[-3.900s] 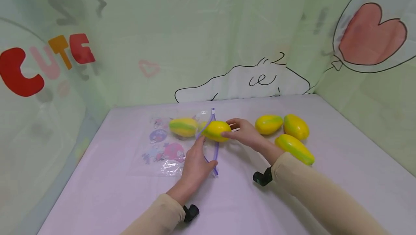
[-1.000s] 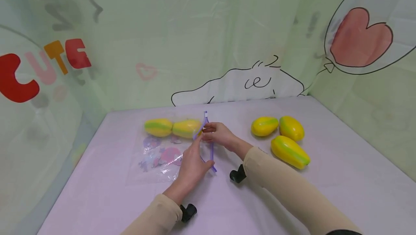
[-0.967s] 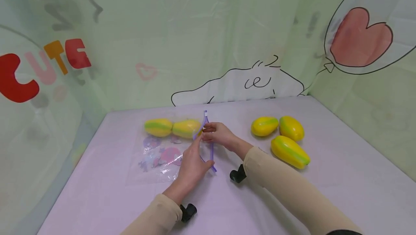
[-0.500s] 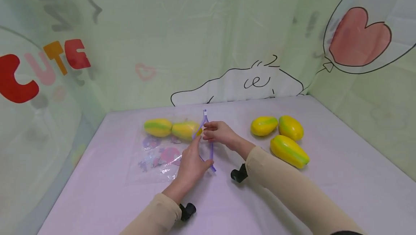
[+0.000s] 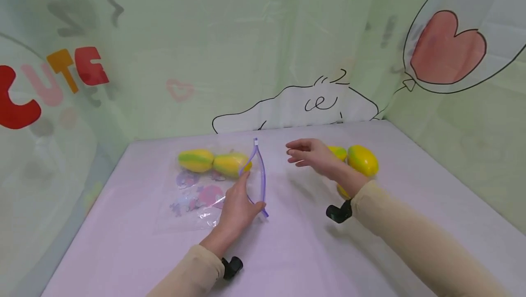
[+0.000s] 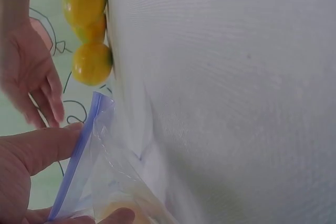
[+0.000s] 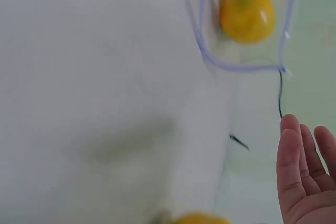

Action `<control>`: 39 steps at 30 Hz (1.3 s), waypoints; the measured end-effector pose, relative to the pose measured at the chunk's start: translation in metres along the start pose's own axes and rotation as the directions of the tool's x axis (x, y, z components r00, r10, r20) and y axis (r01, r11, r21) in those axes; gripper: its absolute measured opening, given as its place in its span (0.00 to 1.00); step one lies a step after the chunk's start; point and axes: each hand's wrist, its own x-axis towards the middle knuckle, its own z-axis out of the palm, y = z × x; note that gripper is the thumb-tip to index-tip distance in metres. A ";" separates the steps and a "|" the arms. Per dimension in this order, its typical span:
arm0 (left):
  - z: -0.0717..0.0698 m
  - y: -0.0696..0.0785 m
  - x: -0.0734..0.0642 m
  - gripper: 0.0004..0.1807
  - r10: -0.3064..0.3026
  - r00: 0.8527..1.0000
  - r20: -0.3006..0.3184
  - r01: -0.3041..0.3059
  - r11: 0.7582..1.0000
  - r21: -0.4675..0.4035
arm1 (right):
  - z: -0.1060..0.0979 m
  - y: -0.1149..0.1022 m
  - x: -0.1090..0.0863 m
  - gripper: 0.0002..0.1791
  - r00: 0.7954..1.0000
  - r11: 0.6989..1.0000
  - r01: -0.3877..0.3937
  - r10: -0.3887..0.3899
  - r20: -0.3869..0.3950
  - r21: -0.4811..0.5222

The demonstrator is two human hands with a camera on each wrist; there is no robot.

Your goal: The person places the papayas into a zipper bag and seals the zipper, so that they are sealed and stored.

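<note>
2 fruits [image 5: 196, 160] inside clear bag [image 5: 211, 195]

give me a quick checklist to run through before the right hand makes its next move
1. Bag mouth open: ok, the purple edges of the clear bag stand apart.
2. Mouth held: ok, the left hand holds it with thumb and fingers.
3. Right hand free: ok, it holds nothing.
4. Opening clear of fruit: not ok, the end of the nearer bagged fruit shows in it.
5. Loose fruits in full view: not ok, in the head view the right arm and hand hide parts of two.
6. Bag seams sound: cannot tell.
</note>
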 end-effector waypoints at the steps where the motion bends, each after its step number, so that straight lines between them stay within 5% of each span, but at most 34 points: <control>1: 0.000 0.000 0.000 0.47 0.005 1.000 -0.002 -0.005 1.000 0.001 | -0.009 0.001 -0.004 0.25 1.000 1.000 -0.002 0.002 -0.013 -0.007; 9: -0.001 -0.001 -0.002 0.46 0.025 1.000 -0.008 -0.025 1.000 -0.007 | -0.069 0.016 -0.037 0.30 0.988 0.989 -0.050 0.029 -0.150 -0.136; 19: 0.000 -0.001 -0.003 0.46 0.008 1.000 -0.004 -0.008 1.000 -0.017 | -0.107 0.057 -0.064 0.35 0.944 0.925 -0.179 0.066 -0.325 -0.334; 39: 0.001 0.000 -0.002 0.46 -0.003 1.000 0.004 0.004 1.000 -0.020 | -0.110 0.090 -0.057 0.46 0.931 0.869 -0.319 0.212 -0.298 -0.378</control>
